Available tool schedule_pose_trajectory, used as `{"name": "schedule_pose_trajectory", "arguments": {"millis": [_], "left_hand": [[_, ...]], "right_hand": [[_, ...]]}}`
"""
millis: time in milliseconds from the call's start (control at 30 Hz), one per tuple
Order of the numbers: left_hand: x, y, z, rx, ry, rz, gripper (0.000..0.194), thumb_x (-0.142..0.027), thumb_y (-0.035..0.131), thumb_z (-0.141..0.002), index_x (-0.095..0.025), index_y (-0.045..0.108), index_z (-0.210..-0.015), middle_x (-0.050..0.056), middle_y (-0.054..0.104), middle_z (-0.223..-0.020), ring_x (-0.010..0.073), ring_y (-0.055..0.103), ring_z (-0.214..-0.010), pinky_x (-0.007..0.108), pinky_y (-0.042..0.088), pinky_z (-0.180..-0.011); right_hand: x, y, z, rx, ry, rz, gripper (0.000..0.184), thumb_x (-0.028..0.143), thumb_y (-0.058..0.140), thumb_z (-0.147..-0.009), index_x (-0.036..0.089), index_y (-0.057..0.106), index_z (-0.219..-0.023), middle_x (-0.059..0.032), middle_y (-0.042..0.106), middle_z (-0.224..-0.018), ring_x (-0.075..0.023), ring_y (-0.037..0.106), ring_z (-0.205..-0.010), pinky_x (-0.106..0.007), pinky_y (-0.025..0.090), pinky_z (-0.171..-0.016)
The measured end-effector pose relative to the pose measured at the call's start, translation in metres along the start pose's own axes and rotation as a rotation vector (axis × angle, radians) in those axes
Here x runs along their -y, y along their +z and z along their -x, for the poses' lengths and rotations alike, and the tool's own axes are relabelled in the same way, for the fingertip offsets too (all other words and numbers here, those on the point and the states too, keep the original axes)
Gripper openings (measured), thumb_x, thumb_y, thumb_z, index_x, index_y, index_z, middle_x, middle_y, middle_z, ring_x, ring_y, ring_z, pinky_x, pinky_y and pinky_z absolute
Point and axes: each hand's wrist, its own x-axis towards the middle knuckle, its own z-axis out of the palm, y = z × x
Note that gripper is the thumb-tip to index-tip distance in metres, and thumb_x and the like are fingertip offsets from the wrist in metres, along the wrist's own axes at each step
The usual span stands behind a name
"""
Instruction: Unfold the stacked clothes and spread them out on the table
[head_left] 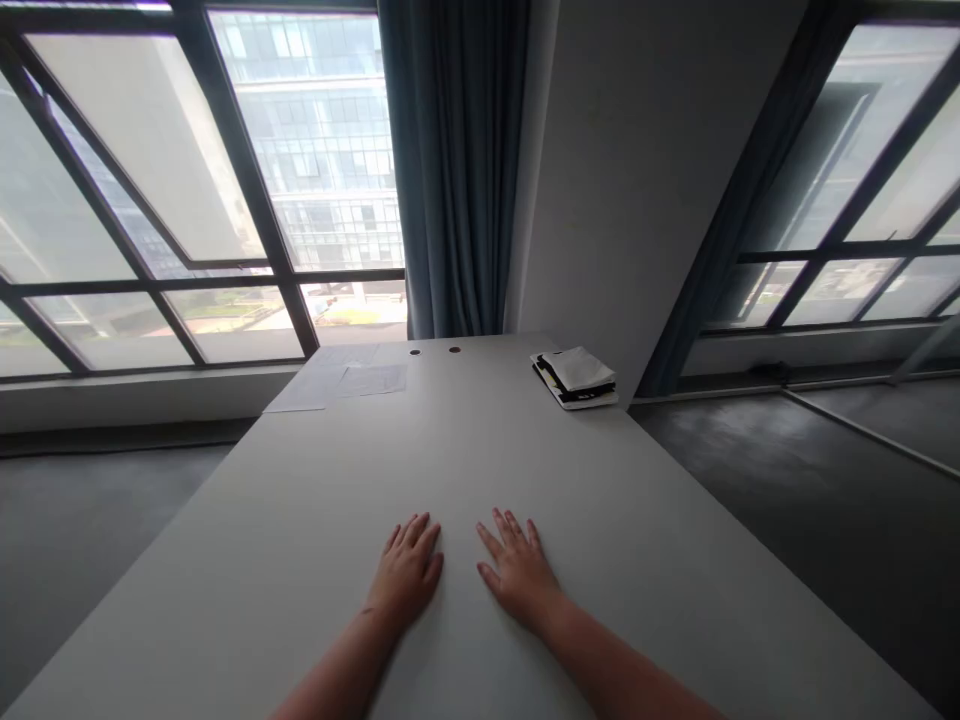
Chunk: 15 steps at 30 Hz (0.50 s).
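Note:
Both my hands rest palm down on a white table [450, 450], a short gap between them. My left hand [409, 568] lies with its fingers stretched forward and holds nothing. To its right, my right hand [519, 570] is flat as well, its fingers spread apart, with nothing in it. Under each palm only the tabletop shows around the edges; what the palms cover is hidden.
A stack of folded white and black items [577, 375] sits at the table's far right edge. Thin paper sheets [371, 380] lie at the far left. Two small round spots [454, 350] mark the far end, before a blue curtain [457, 180] and a wall [637, 180].

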Motion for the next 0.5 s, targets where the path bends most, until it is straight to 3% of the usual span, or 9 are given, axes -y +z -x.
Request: {"name": "schedule_pose_trajectory", "arguments": {"millis": [200,300,400,500], "left_hand": [[-0.003,-0.009,-0.041,0.066,-0.058,-0.03,0.055,-0.039,0.044,-0.099,-0.029,0.05,-0.153,0.005,0.037,-0.167,0.0248,0.03,-0.157,0.051,0.023,-0.132],[-0.006,-0.007,-0.047,0.059,-0.072,-0.044,0.056,-0.039,0.042,-0.099,-0.031,0.048,-0.155,0.004,0.036,-0.168,0.0254,0.029,-0.158,0.052,0.022,-0.132],[-0.007,-0.007,-0.046,0.055,-0.083,-0.042,0.056,-0.041,0.041,-0.1,-0.032,0.047,-0.155,0.002,0.035,-0.168,0.025,0.028,-0.158,0.052,0.021,-0.132],[-0.009,-0.01,-0.045,0.08,-0.111,-0.037,0.057,-0.041,0.042,-0.099,-0.034,0.048,-0.155,0.001,0.036,-0.168,0.0248,0.029,-0.158,0.051,0.022,-0.132]], "right_hand": [[-0.017,-0.001,-0.024,0.036,-0.119,0.004,0.064,0.053,0.048,-0.104,0.036,0.033,-0.164,-0.007,0.01,-0.172,-0.0284,0.007,-0.16,-0.056,-0.003,-0.127],[-0.033,-0.001,-0.048,-0.009,-0.089,0.02,0.062,0.052,0.047,-0.105,0.035,0.035,-0.163,-0.0074,0.012,-0.172,-0.0284,0.009,-0.159,-0.053,-0.001,-0.127],[-0.062,-0.007,-0.082,-0.145,0.085,0.064,0.056,0.048,0.044,-0.106,0.028,0.045,-0.159,-0.0112,0.026,-0.169,-0.0302,0.018,-0.156,-0.051,0.004,-0.126],[-0.104,-0.025,-0.119,-0.325,0.364,0.083,0.05,0.044,0.045,-0.106,0.019,0.059,-0.147,-0.0167,0.044,-0.156,-0.0297,0.035,-0.145,-0.047,0.016,-0.122]]}}
